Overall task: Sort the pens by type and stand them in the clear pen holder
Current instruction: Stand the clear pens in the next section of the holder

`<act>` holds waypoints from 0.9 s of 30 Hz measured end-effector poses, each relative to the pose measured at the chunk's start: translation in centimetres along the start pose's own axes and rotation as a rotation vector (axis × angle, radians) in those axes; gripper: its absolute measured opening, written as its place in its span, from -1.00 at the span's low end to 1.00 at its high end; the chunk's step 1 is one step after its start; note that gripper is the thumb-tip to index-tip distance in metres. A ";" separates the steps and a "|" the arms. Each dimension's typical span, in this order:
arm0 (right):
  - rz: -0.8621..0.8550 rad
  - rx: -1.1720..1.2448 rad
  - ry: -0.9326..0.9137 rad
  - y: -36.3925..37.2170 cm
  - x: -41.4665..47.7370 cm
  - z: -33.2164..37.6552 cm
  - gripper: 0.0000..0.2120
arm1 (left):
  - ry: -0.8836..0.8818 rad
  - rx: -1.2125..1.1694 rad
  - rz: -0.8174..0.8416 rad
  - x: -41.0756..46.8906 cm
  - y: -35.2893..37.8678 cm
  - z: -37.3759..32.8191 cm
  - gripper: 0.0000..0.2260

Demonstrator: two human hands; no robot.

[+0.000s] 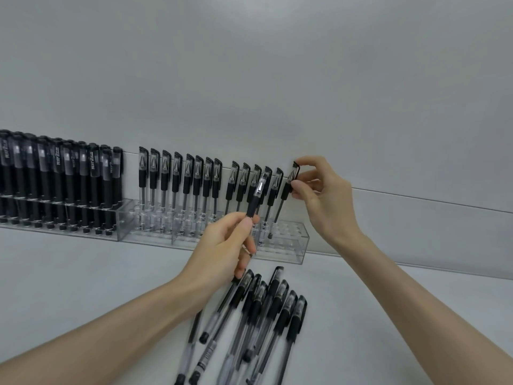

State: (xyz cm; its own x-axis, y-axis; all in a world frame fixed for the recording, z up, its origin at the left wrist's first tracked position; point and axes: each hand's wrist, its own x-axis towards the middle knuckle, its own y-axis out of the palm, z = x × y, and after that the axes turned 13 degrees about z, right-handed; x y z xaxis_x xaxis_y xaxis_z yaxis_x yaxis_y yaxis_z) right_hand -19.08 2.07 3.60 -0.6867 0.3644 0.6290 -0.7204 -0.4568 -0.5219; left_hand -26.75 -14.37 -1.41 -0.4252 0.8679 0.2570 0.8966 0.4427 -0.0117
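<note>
Counter (83,287) is pale grey and matte, and it meets a plain pale grey wall (249,65) at its back edge. A lighter strip (416,232) runs along the foot of the wall, lighting is even, and no more of the room shows

Clear pen holder (302,245) runs as a long line of see-through blocks along the counter's back edge, against the wall. Its left stretch is packed with black-barrel pens (61,184), upright with caps up and white print on the caps. The middle and right stretch carries a row of clear-barrel pens (180,184) with black caps and black rubber sleeves, caps up, leaning slightly right. Bare holes show at the holder's right end

Right grip (322,195) is a bare hand reaching in from the right. Its thumb and fingertips are narrowed onto the cap end of the end pen (287,187), the rightmost one in the row. That pen is tilted, with its lower tip in a hole near the holder's right end

Left grip (222,245) is a bare hand in front of the holder's middle-right part, above the counter. Its fingers are curled round the held pen (256,198) with the thumb on the barrel. This is a clear-barrel type, cap up, tilted right, and its cap overlaps the row behind. Whether it touches the row is unclear

Loose pens (258,323) lie in a rough fan on the counter near its front edge, between the two forearms. They are the same clear-barrel type, overlapping, with caps mostly pointing toward the holder. The lower part of the pile is blurred
</note>
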 end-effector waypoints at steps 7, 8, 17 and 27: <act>0.054 -0.033 0.041 -0.4 0.4 0.4 -0.74 | -0.022 -0.020 0.010 0.0 0.0 0.0 -0.81; 0.059 -0.041 0.045 -0.4 0.5 0.4 -0.74 | -0.024 -0.019 0.010 0.0 -0.1 0.0 -0.81; 0.072 -0.123 0.072 0.2 -0.3 0.4 -0.76 | -0.059 -0.065 0.012 0.1 0.0 0.1 -0.80; 0.105 0.457 0.165 0.8 -3.5 2.7 -0.71 | -0.006 -0.036 0.187 -0.3 0.5 0.2 -0.78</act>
State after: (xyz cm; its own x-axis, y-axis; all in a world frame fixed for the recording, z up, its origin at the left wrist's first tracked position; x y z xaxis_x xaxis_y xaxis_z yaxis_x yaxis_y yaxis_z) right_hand -16.97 -1.72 2.55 -0.7863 0.4038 0.4677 -0.5552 -0.7939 -0.2480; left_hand -26.20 -14.35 -1.67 -0.2509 0.9358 0.2475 0.9639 0.2649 -0.0247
